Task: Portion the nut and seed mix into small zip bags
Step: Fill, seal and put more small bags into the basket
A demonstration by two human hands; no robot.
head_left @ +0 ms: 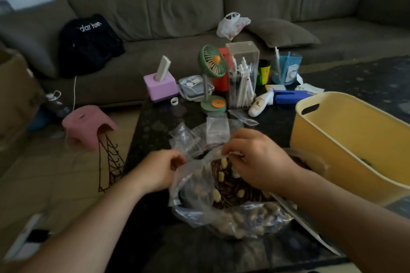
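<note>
Nearest, the big bag [233,217] of nuts and seeds lay on the dark table [155,239], mouth facing up. The left hand [159,170] and right hand [259,159] each pinched its rim. A yellow tub [355,139] crowded its right; the small bags [216,128] lay just beyond.

1. Single view: head-worn, wide-angle, looking forward and down over a dark table [155,131]
2. Both forearms enter from the bottom edge; left hand [158,170] and right hand [257,159] sit near frame centre, close to the lens
3. Far field: sofa [177,6] across the top, lines bowed by the lens
4. No second view, so no overlap
</note>
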